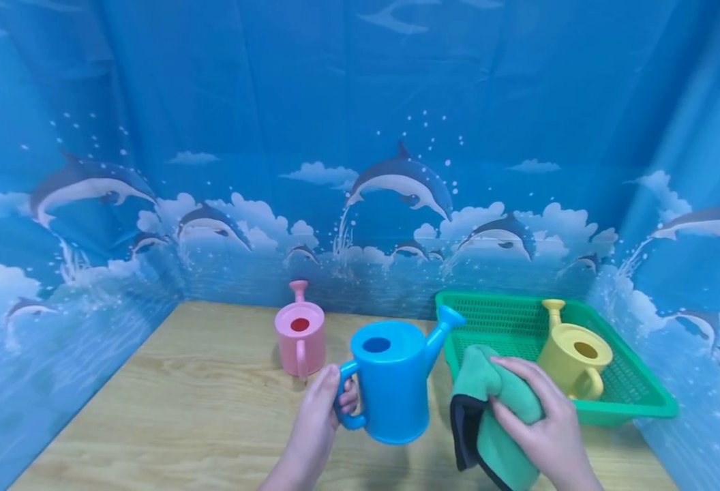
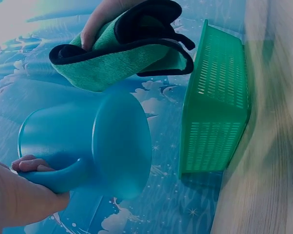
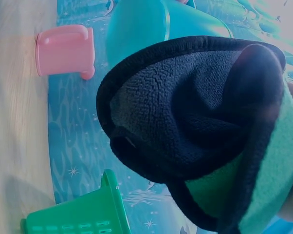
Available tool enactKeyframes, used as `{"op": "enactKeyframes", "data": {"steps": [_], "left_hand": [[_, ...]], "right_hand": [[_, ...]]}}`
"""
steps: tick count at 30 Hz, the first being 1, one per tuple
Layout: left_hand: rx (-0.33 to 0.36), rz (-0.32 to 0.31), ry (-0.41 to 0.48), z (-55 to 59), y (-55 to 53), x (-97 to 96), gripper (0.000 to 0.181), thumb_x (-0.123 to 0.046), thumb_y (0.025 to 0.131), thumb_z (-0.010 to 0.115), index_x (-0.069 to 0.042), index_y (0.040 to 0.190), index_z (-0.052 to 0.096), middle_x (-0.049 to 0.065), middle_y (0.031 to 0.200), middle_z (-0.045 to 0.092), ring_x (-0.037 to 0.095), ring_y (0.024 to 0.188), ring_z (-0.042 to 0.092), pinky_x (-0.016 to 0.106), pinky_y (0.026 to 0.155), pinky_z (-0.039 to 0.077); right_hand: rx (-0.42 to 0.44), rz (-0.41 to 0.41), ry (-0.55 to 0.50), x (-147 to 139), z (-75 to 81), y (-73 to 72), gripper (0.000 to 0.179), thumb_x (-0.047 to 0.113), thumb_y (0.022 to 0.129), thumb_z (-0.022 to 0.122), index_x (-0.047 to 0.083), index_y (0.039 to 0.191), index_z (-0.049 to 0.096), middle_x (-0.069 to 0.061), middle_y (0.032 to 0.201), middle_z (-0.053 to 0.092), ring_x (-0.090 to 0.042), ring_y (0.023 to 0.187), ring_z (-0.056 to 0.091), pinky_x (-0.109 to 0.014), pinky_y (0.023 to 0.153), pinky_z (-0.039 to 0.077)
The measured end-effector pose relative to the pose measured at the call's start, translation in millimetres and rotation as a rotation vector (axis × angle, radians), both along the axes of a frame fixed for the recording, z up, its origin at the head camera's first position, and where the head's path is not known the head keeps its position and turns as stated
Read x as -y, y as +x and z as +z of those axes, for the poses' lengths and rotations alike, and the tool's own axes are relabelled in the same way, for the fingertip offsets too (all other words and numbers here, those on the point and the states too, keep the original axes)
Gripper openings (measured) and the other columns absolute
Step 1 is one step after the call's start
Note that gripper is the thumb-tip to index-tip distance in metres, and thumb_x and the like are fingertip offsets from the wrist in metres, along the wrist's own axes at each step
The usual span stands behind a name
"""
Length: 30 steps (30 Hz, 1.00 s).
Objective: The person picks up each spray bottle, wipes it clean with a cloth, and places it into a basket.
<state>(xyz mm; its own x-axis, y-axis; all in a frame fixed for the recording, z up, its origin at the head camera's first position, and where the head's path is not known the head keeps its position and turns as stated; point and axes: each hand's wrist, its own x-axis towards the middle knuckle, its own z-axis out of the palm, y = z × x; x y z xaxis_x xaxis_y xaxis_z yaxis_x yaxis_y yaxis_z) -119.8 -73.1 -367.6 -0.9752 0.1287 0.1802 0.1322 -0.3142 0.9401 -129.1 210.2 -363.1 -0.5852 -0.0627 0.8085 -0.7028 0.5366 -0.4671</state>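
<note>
A blue watering can (image 1: 393,389) is held up above the wooden table, its spout pointing right. My left hand (image 1: 317,416) grips it by the handle, fingers curled through the loop. In the left wrist view the can's flat bottom (image 2: 122,146) shows, clear of the tabletop. My right hand (image 1: 544,416) pinches a folded green cloth (image 1: 504,429) with black edging and a dark underside, just right of the can. In the right wrist view the cloth (image 3: 185,107) hides most of that hand.
A pink watering can (image 1: 301,341) stands on the wooden table (image 1: 170,382) behind my left hand. At the right a green plastic basket (image 1: 630,409) holds a yellow watering can (image 1: 571,354). A blue dolphin-print curtain (image 1: 335,82) encloses the table's back and sides.
</note>
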Motion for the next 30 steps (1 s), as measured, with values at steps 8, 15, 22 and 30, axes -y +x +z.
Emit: {"op": "enactKeyframes", "data": {"steps": [8, 15, 22, 30], "left_hand": [[-0.013, 0.013, -0.1, 2.6, 1.4, -2.6, 0.033, -0.031, 0.107, 0.027, -0.009, 0.087, 0.04, 0.001, 0.077, 0.037, 0.011, 0.075, 0.041, 0.026, 0.076, 0.038], [-0.009, 0.048, -0.202, 4.1, 1.7, -4.0, 0.043, -0.033, 0.107, 0.031, 0.007, 0.092, 0.04, 0.002, 0.078, 0.041, 0.013, 0.077, 0.044, 0.028, 0.079, 0.038], [-0.032, 0.076, -0.289, 3.2, 1.2, -5.6, 0.039, -0.029, 0.106, 0.034, 0.005, 0.092, 0.043, 0.003, 0.078, 0.042, 0.014, 0.077, 0.046, 0.029, 0.078, 0.039], [-0.12, 0.137, -0.333, -4.3, 1.1, -7.7, 0.028, -0.016, 0.105, 0.038, 0.002, 0.087, 0.047, 0.002, 0.074, 0.042, 0.007, 0.072, 0.044, 0.023, 0.07, 0.039]], "right_hand": [[0.031, -0.046, 0.006, -0.9, 4.4, 3.9, 0.061, -0.016, 0.061, 0.076, 0.008, 0.117, 0.067, 0.013, 0.12, 0.063, 0.009, 0.109, 0.054, -0.004, 0.086, 0.038], [-0.007, -0.024, 0.002, -3.8, 2.6, 0.5, 0.063, -0.017, 0.059, 0.075, 0.008, 0.116, 0.068, 0.007, 0.118, 0.066, 0.009, 0.11, 0.055, -0.004, 0.087, 0.038], [0.001, -0.025, -0.01, -4.8, 5.2, 1.4, 0.062, -0.018, 0.059, 0.074, 0.005, 0.116, 0.067, 0.017, 0.121, 0.061, 0.009, 0.112, 0.054, -0.004, 0.088, 0.037], [0.02, -0.063, -0.01, -6.2, 8.0, 5.5, 0.062, -0.017, 0.059, 0.075, 0.006, 0.117, 0.067, 0.018, 0.121, 0.061, 0.01, 0.111, 0.053, -0.003, 0.087, 0.036]]}}
